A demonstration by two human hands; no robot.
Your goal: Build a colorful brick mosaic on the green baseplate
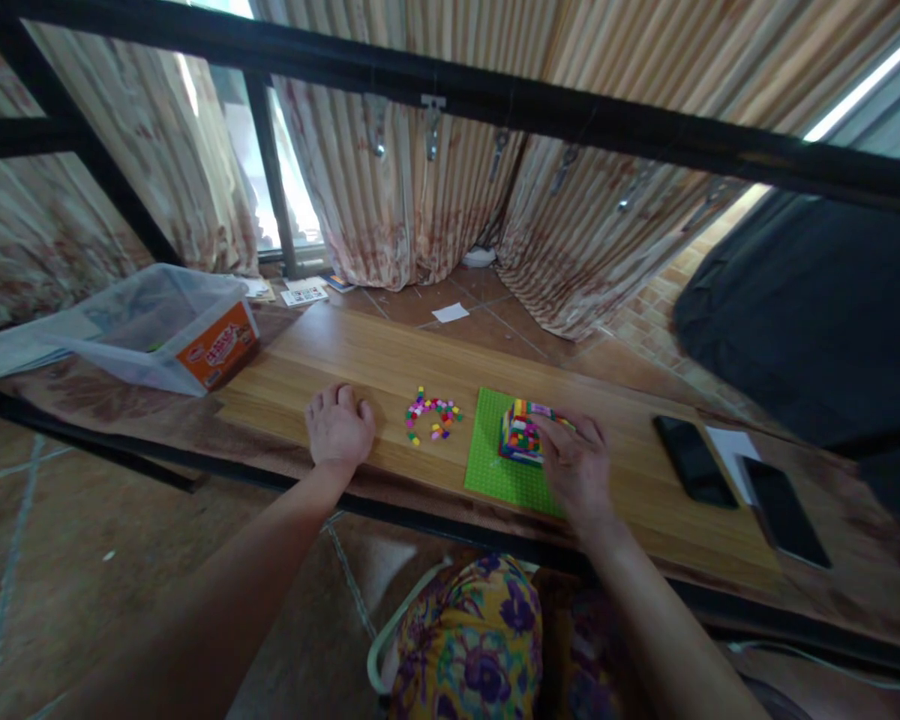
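Note:
My left hand (341, 425) rests palm down on the wooden board (375, 350), its fingers a little bent and nothing visible in it. Beside it, to the right, lies a loose scatter of small coloured toy bricks (420, 408). A green baseplate (487, 455) carries a low box-shaped build of multicoloured toy bricks (523, 438). Over the right side of this build is my right hand (581, 465), thumb and fingertips drawn together at its top. Whatever the fingertips pinch is hidden, and the hand covers part of the build and the plate.
A clear plastic bin (142, 330) with an orange label stands at the left. Two dark phones, one on the board (694, 460) and one past its edge (784, 510), lie at the right near white paper (731, 450). A black metal bar (450, 80) crosses above; curtains hang behind.

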